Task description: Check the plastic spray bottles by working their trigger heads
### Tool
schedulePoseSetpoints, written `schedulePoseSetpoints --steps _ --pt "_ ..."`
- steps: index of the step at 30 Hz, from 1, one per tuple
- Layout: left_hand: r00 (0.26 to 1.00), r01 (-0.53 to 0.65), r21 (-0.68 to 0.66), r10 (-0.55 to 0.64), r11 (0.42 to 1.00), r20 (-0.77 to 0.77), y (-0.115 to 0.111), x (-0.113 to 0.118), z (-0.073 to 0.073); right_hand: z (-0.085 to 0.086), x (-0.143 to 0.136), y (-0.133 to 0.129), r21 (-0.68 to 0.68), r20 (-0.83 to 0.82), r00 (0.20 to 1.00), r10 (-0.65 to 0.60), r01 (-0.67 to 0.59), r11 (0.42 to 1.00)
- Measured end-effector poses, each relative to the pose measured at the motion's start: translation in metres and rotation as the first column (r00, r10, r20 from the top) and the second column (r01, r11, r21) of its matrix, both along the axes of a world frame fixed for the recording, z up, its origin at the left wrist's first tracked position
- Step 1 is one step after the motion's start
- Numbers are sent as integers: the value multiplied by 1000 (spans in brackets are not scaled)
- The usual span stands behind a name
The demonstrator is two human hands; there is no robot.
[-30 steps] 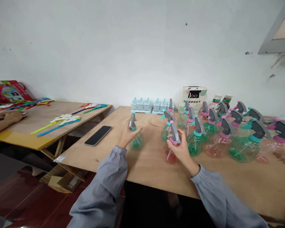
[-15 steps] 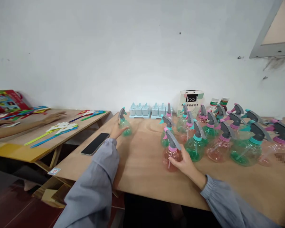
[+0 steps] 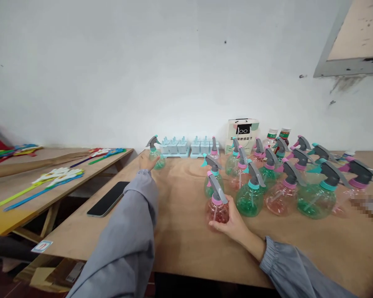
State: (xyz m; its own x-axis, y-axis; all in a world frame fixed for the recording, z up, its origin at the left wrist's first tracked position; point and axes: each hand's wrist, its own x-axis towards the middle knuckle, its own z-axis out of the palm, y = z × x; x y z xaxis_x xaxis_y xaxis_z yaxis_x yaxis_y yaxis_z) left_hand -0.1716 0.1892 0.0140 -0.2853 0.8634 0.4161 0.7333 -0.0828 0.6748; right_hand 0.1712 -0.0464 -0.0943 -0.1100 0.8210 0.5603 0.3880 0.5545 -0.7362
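My left hand is at the far left of the table, closed around a spray bottle with a clear green body and a grey and teal trigger head. Its thumb lies across the front of the body; the other fingers are mostly hidden. My right hand grips a clear pink spray bottle with a grey and pink head, low on its body, at the near end of a group. Just behind it stands a green spray bottle, and to its right another green spray bottle.
Several more pink and green spray bottles crowd the table's right. Light-blue popsicle moulds, a printed paper bag and capped bottles line the wall. A phone lies left. On another table, a person's arm reaches past hand clappers.
My left hand and its green spray bottle have moved back toward the wall, closer to the popsicle moulds. My right hand stays on the pink spray bottle. The view has shifted slightly.
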Motion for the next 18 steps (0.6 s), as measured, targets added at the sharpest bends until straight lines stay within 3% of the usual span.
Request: schedulePoseSetpoints --steps 3,4,6,7,9,10,11,13,18 --pt "987 -148 130 139 980 79 -29 23 -1 -4 -2 -3 63 20 1000 -16 15 998" --pt "991 -102 190 83 977 104 -45 33 -3 -5 -4 -4 85 25 999 -21 18 996" --pt "966 197 218 -228 956 125 -86 56 -7 -5 -9 -8 114 35 999 -39 35 993" --pt "893 412 210 -439 887 103 -109 68 -9 -5 -12 -9 118 41 998 -47 42 992" --pt "647 747 148 -760 648 61 -154 92 -11 -4 -17 -11 112 58 997 -48 42 993" --pt "555 817 127 -826 563 93 -173 104 -12 -4 -20 -11 109 66 997 -41 33 993" --pt "505 843 125 -850 523 147 -187 117 -13 -4 -22 -10 108 74 997 -29 21 994" --pt "461 847 147 -843 511 278 -205 140 -14 -5 -24 -8 107 90 996 -14 4 994" --pt "474 700 265 -709 663 522 -204 173 -18 -4 -18 -1 120 142 990 -8 -9 993"
